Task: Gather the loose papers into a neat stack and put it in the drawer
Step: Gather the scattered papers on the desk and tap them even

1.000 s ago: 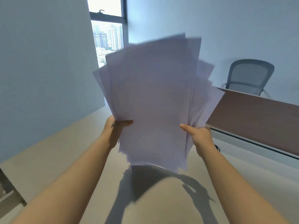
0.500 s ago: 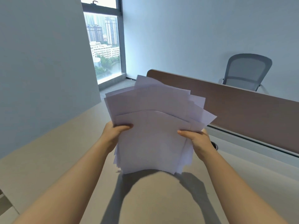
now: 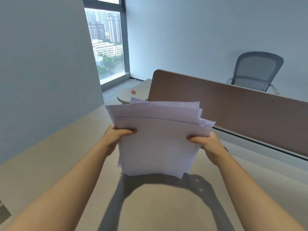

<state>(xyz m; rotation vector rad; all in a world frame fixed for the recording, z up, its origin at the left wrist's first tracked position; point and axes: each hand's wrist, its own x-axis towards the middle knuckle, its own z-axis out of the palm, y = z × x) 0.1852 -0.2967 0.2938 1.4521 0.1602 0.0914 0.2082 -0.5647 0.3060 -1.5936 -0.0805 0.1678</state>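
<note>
A bundle of white papers (image 3: 158, 144) stands nearly upright over the beige desk (image 3: 50, 157), its lower edge close to or on the desktop. My left hand (image 3: 116, 135) grips the bundle's left side, thumb on the front sheet. My right hand (image 3: 206, 144) grips the right side the same way. The top edges are uneven, with several sheets sticking up behind and corners poking out at the upper right. No drawer is in view.
A brown divider panel (image 3: 233, 105) runs along the desk's far right edge. A grey mesh chair (image 3: 256, 72) stands behind it. A grey partition (image 3: 41, 72) borders the left. A small red object (image 3: 133, 91) lies on a rounded desk end near the window (image 3: 106, 44).
The papers have dropped from a raised, fanned spread to a lower, tighter bundle near the desktop. Both hands kept their grip on the sides.
</note>
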